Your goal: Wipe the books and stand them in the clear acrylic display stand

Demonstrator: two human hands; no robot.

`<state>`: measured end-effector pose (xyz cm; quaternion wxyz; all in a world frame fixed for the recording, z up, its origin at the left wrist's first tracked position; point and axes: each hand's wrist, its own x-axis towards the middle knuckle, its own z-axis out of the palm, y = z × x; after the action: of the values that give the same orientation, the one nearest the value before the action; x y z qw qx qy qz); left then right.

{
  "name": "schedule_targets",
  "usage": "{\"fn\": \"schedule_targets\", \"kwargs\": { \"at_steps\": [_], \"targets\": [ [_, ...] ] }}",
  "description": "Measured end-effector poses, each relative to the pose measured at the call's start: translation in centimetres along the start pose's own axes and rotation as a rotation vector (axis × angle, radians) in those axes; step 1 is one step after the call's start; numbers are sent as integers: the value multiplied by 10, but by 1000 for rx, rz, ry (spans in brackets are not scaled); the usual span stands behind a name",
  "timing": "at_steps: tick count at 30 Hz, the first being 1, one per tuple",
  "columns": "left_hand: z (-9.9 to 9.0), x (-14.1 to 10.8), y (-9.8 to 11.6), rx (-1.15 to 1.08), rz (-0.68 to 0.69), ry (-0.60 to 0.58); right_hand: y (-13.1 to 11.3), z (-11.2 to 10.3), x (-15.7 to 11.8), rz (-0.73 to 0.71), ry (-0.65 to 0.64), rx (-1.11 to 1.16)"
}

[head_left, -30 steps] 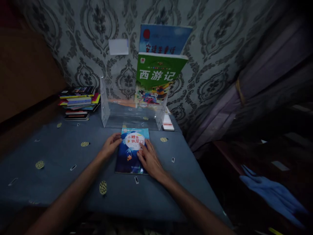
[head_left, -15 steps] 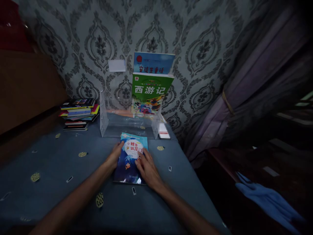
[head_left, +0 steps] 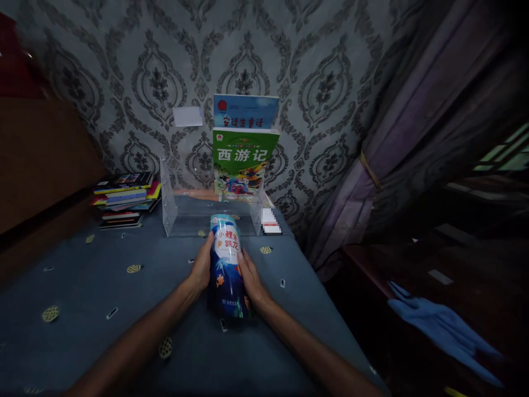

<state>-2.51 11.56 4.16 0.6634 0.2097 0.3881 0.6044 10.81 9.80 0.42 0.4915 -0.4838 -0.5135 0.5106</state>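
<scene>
Between my two hands is a thin blue picture book (head_left: 227, 270), its cover bowed outward into a curve. My left hand (head_left: 203, 263) grips its left edge with the thumb along the side. On the opposite edge, my right hand (head_left: 253, 282) presses with its fingers together. Just beyond stands a clear acrylic book rack (head_left: 169, 212). A green book (head_left: 243, 157) leans upright in the rack's right part, with a blue book (head_left: 246, 110) behind it.
Left of the rack lies a stack of books (head_left: 126, 198). A phone-like white item (head_left: 271, 221), partly pixelated, rests right of it. A tied curtain (head_left: 355, 187) hangs at the right, above a blue cloth (head_left: 442, 328). A brown box (head_left: 41, 160) stands far left.
The book was flat and is now bent into a curve. My right hand has moved from the cover's front to its right edge. The view has shifted slightly.
</scene>
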Motion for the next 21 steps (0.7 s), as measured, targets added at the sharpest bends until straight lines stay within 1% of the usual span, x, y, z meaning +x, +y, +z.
{"fn": "schedule_targets", "kwargs": {
  "at_steps": [3, 5, 7, 9, 11, 13, 15, 17, 19, 21],
  "targets": [
    [4, 5, 1, 36, 109, -110, -22, 7, 1, -38, -114, 204],
    [4, 11, 2, 87, 204, -153, -32, 10, 3, -112, -120, 238],
    [2, 18, 6, 169, 313, -167, -38, 10, 8, -247, -93, 184],
    [-1, 23, 10, 261, 396, -186, -39, 7, 15, -421, -65, 72],
    [-3, 24, 14, 346, 445, -226, -37, 2, 21, -589, -39, -57],
    [-5, 22, 15, 421, 473, -297, -32, -2, 24, -693, -12, -167],
    [-5, 16, 14, 471, 492, -377, -24, -6, 24, -725, 11, -239],
    [-5, 10, 11, 484, 506, -420, -15, -8, 20, -727, 19, -265],
    [-7, 5, 7, 467, 509, -410, -5, -8, 16, -724, 9, -259],
    [-11, 3, 1, 429, 501, -347, 2, -8, 12, -703, -6, -249]
  ]
}}
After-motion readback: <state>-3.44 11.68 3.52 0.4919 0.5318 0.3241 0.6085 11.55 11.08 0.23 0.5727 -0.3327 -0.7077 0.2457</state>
